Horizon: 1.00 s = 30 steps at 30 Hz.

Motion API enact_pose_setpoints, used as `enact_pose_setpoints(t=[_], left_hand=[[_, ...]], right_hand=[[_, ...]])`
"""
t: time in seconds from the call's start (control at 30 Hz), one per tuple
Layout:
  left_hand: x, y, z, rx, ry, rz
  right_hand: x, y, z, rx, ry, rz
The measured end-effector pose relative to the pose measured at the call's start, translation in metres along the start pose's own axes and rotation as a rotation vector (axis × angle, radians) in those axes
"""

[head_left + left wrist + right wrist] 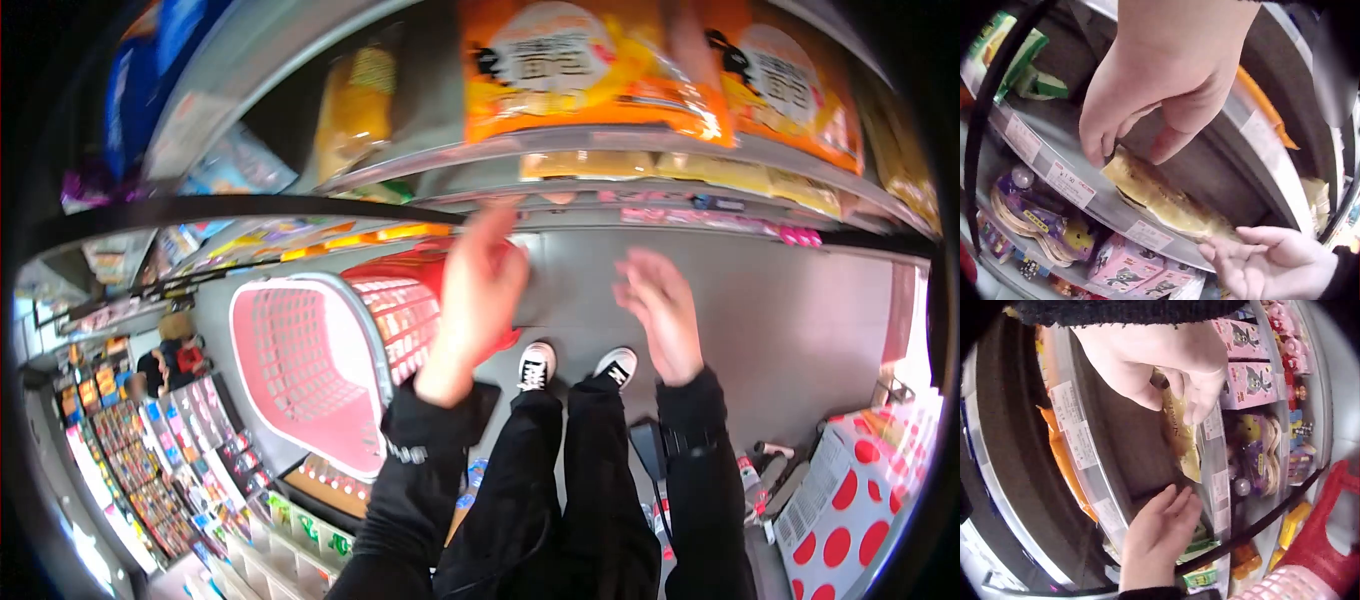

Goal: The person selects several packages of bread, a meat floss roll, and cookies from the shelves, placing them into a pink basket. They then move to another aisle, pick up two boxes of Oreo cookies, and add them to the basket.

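I have my left hand (1163, 75) open, thumb and fingers loosely bent with a gap between them. My right hand (1160, 359) is open too, fingers relaxed and slightly curved. Right at the fingertips of both hands, between them in my wrist feeds, a yellow-gold packet (1166, 197) lies along the front edge of a grey shelf (1200, 165); I can't tell whether any finger touches it. Just below the packet, price labels (1071, 184) line the shelf lip, and farther under my hands sit pink boxes (1125, 265) and a purple package (1041, 212). In my head feed, orange bags (560, 70) lie above both hands, and a pink basket (300, 330) is to the left of my left hand.
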<state>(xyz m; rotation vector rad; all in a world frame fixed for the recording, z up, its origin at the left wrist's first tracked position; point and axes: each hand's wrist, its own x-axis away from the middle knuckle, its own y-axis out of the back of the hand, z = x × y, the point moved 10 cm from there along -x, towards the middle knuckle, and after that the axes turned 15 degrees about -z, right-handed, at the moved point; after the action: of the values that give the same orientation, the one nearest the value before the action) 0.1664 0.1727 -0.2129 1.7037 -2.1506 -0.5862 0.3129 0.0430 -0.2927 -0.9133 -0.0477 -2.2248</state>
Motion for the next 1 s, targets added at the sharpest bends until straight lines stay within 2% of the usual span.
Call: enact_pose_setpoints(t=[0.03,0.07,0.13,0.2,0.23,0.27,0.33,0.4,0.5,0.57,0.63,0.73,0.8,0.83,0.9,1.0], left_hand=[[0.022,0.012,-0.007,0.011,0.018,-0.003],[0.045,0.021,-0.016,-0.088,-0.071,0.059],[0.082,0.050,-0.040,-0.110,-0.054,0.080],[0.105,0.084,-0.057,-0.184,-0.111,0.131],[0.113,0.103,-0.053,-0.153,-0.046,0.155],[0.120,0.123,-0.044,-0.147,0.046,0.133],[0.124,0.169,-0.025,-0.253,0.069,0.061],[0.121,0.213,0.018,-0.343,0.202,-0.021],[0.094,0.248,0.067,-0.542,0.213,-0.007],[0.072,0.258,0.109,-0.543,0.180,-0.007],[0.054,0.255,0.179,-0.348,0.218,0.012],[0.028,0.235,0.264,-0.353,0.271,0.128],[0.017,0.245,0.299,-0.516,0.377,-0.086],[0.016,0.241,0.299,-0.504,0.380,-0.075],[0.040,0.224,0.318,0.029,0.907,-0.062],[0.044,0.220,0.314,0.175,0.909,-0.067]], right_hand=[[0.013,0.001,-0.013,0.055,-0.009,0.007],[0.025,0.000,-0.028,0.110,-0.016,0.011],[0.049,0.001,-0.058,0.250,-0.011,0.006],[0.073,-0.005,-0.088,0.337,0.044,0.075],[0.087,-0.011,-0.098,0.338,0.042,0.106],[0.100,-0.019,-0.105,0.338,0.040,0.135],[0.125,-0.038,-0.113,0.335,0.020,0.194],[0.144,-0.060,-0.113,0.285,-0.026,0.246],[0.160,-0.091,-0.105,0.288,0.007,0.308],[0.166,-0.108,-0.097,0.301,0.017,0.328],[0.168,-0.124,-0.082,0.330,0.100,0.331],[0.165,-0.138,-0.072,0.306,0.135,0.306],[0.163,-0.142,-0.073,0.310,0.133,0.287],[0.163,-0.144,-0.073,0.314,0.145,0.292],[0.164,-0.146,-0.076,0.305,0.130,0.298],[0.168,-0.141,-0.087,0.328,0.080,0.290]])
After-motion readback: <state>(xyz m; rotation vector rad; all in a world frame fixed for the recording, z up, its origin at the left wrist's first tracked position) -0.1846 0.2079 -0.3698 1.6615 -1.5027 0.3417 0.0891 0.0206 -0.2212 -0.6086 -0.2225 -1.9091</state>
